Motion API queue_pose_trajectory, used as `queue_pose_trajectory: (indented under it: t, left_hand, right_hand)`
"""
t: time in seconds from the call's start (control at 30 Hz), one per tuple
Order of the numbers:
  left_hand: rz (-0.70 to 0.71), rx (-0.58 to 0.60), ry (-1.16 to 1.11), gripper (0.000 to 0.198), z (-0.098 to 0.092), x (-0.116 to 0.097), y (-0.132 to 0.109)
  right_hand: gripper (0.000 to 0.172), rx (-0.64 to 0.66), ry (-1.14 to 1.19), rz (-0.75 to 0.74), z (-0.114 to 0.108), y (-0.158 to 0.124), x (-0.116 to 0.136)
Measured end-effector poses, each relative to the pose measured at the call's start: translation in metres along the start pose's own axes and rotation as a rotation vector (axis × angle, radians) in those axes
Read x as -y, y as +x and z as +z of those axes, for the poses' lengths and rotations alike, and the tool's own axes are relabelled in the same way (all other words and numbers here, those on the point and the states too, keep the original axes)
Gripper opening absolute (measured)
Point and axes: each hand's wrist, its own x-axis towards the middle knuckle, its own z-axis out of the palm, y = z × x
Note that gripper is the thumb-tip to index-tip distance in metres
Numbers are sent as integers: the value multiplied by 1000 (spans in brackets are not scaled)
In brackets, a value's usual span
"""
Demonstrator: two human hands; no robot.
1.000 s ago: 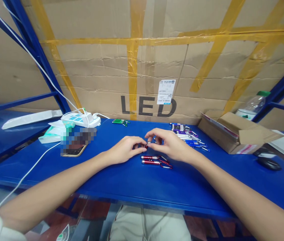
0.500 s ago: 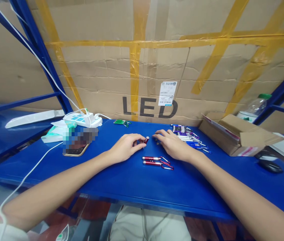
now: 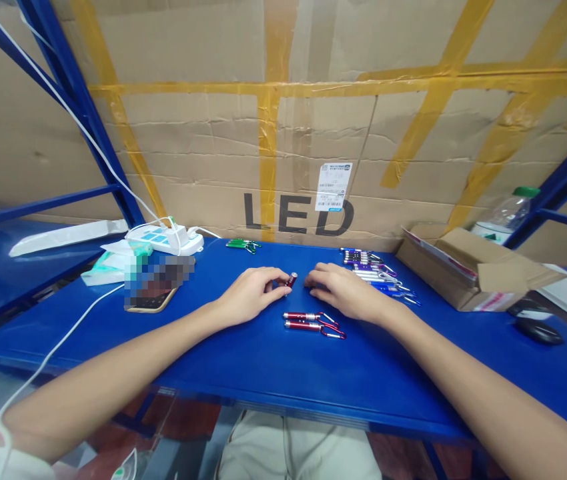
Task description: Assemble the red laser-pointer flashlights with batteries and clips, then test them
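My left hand is closed, with a short red metal flashlight tube pinched between thumb and fingertips, tilted upward. Just right of it, my right hand rests low over the table, fingers curled in and thumb near them; whatever they hold is hidden. In front of both hands lie two red keychain flashlights with carabiner clips, side by side. Beyond my right hand is a row of several more, among them black ones, silver ones and blue ones, partly covered by the hand.
Green keychain flashlights lie at the back of the blue table. A phone, a tissue pack and a power strip sit on the left. An open cardboard box and a black mouse are on the right.
My right hand's fingers have curled inward, and small pieces seen beneath them before are now hidden. The left hand keeps the red tube in nearly the same place.
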Motion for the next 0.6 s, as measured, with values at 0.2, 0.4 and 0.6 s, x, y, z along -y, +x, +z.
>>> queue_pose_trajectory:
  t: [0.2, 0.4, 0.6]
  left_hand:
    - [-6, 5, -7, 25, 0, 0, 0]
    - [1, 21, -12, 24, 0, 1, 0]
    - [8, 24, -12, 25, 0, 1, 0]
  right_hand:
    - [9, 8, 46, 7, -2, 0, 2]
    - [7, 4, 5, 11, -2, -1, 2]
    - [11, 5, 49, -1, -1, -1, 3]
